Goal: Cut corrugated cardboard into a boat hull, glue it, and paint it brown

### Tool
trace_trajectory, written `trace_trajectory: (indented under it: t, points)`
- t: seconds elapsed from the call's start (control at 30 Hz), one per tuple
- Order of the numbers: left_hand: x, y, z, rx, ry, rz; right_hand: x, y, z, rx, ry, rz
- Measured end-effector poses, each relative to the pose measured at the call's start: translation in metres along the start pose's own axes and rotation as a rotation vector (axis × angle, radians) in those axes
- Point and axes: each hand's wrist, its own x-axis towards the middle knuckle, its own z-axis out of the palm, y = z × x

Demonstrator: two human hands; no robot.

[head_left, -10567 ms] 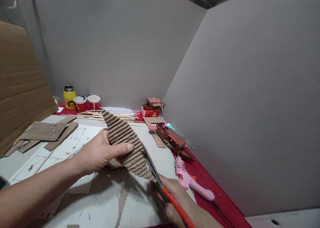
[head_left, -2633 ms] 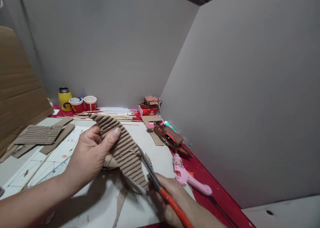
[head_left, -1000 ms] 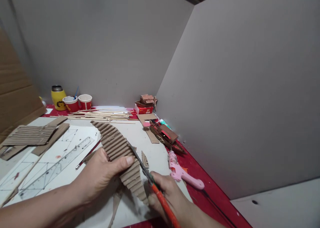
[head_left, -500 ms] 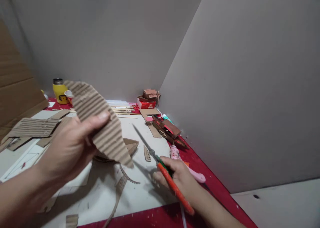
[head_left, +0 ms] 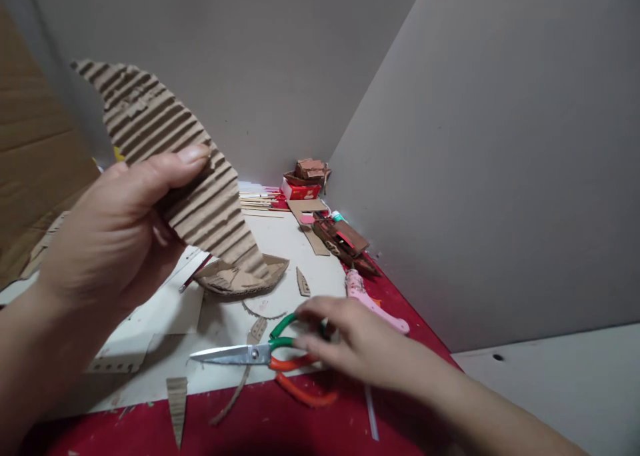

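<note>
Left hand: grip pinching corrugated cardboard above desk. Right hand: at scissors, toward near edge; grip undeterminable.

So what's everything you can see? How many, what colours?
Ridged cardboard: one, brown, in left hand
Scissors: one, green-orange handles, at right hand
Little boat: one, brown, middle
Cardboard scraps: several, brown, around scissors
Dark boats: two, brown, far right
Box: one, red, under farther dark boat
Tube: one, teal, beside nearer dark boat
Flat cardboard: one, brown, by nearer dark boat
Glue gun: one, pink, right
Sticks: many, pale, far side
Pencil: one, dark red, beside little boat
Cardboard sheet: one, brown, left
Paper: some, white, left
Yellow thing: one, behind left hand
Table: one, red and white, underneath
Walls: two, grey, behind, right
Left hand: one, holding ridged cardboard
Right hand: one, at scissors handles
</note>
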Motion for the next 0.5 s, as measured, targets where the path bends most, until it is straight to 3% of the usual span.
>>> trace_trajectory:
  t: [0.07, 0.1, 0.2, 0.37, 0.5]
  points:
    - [-0.003, 0.004, -0.001, -0.014, -0.051, 0.054, 0.018, 0.010, -0.004, 0.167, 0.255, 0.134]
    - [-0.004, 0.005, -0.001, -0.014, -0.071, 0.079, 0.029, 0.015, -0.004, 0.271, 0.307, 0.229]
    - [-0.011, 0.010, -0.004, 0.004, -0.120, 0.125, 0.068, 0.028, 0.003, 0.332, 0.266, 0.300]
    - [-0.018, 0.022, -0.012, 0.073, -0.302, 0.241, 0.105, 0.025, 0.022, 0.298, 0.263, 0.201]
    - [-0.016, 0.037, -0.020, -0.026, -0.276, 0.332, 0.078, 0.005, 0.032, 0.191, 0.491, -0.018]
